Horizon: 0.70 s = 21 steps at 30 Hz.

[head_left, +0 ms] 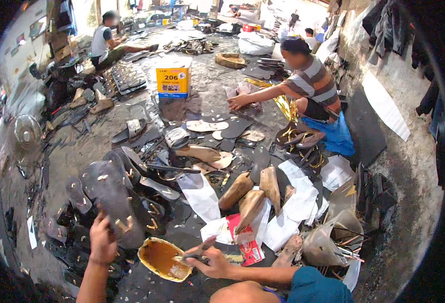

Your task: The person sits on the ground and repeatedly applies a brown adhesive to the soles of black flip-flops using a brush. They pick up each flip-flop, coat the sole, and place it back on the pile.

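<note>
My left hand (103, 240) grips the near end of a dark, flat sandal sole (104, 192), which is smeared by motion. Pale strap ends stand out against the dark pieces around it. In my right hand (210, 262) is a brush (181, 259), its tip at the inner right side of a bowl (141, 251). Amber, glue-like liquid (162, 252) fills much of that bowl, and dried yellowish crust covers its rim. Close to the left hand lie several dark sandals (78, 194), some partly hidden under others.
Wooden foot forms (270, 184), white papers (288, 217) and a red packet (251, 245) lie ahead of my right hand. A grey bucket (328, 245) holds thin sticks. Beyond stands a yellow box (173, 81); a seated person (311, 86) reaches toward the middle.
</note>
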Available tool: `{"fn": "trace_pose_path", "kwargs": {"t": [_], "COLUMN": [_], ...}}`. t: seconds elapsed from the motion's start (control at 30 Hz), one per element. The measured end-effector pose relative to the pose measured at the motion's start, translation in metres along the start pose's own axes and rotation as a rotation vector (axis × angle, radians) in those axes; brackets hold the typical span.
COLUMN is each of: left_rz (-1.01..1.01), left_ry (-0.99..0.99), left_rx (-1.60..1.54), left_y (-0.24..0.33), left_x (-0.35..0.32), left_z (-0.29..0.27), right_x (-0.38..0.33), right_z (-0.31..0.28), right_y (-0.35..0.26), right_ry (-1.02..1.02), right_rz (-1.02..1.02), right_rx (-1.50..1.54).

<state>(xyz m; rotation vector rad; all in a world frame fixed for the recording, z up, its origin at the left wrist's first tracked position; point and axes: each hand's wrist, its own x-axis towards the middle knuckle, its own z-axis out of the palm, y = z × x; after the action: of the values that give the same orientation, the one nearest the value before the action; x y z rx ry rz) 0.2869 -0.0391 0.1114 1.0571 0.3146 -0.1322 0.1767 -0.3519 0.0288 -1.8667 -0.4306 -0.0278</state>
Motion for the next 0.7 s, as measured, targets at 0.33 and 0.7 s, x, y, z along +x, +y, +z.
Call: {"fn": "trace_pose_path", "kwargs": {"t": [0.33,0.7], "left_rz": [-0.007,-0.065], "left_ry": [0.193,-0.081], "left_rx": [-0.782,0.195], "left_y": [-0.198,-0.171], "left_x": [0.191,0.008], "left_z": [0.146,0.065], "right_x": [-0.062,-0.008], "right_z": [-0.051,-0.024], "right_y": [0.025,0.032], "right_ry": [0.196,-0.006], "right_rz": [0.633,0.587], "right_rx": [0.034,0.023]}}
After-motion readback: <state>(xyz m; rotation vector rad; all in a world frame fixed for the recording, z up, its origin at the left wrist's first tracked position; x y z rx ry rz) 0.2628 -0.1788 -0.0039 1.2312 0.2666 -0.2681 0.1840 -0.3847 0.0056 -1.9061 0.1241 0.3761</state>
